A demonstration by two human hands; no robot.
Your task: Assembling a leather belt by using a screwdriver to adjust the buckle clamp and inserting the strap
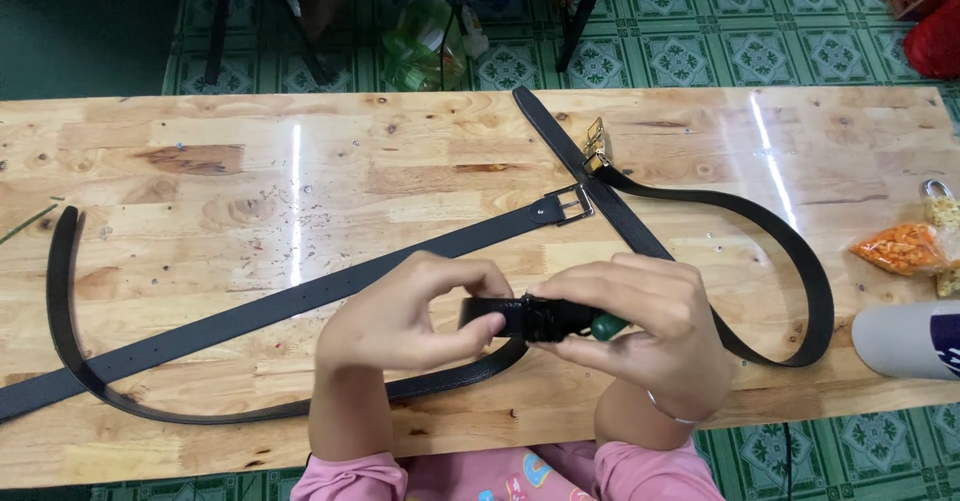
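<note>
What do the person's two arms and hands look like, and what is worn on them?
Both hands are bare, with no gloves or rings visible. The left hand and right hand come from short pink sleeves with a colourful print. A thin silver bangle circles the right wrist.

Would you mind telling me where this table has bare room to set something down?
The widest bare wood lies at the far left of the table, beyond the long black belt. The far right corner, past the looped belt, is free too. It is crowded around both hands and by the orange snack bag and white cylinder.
</note>
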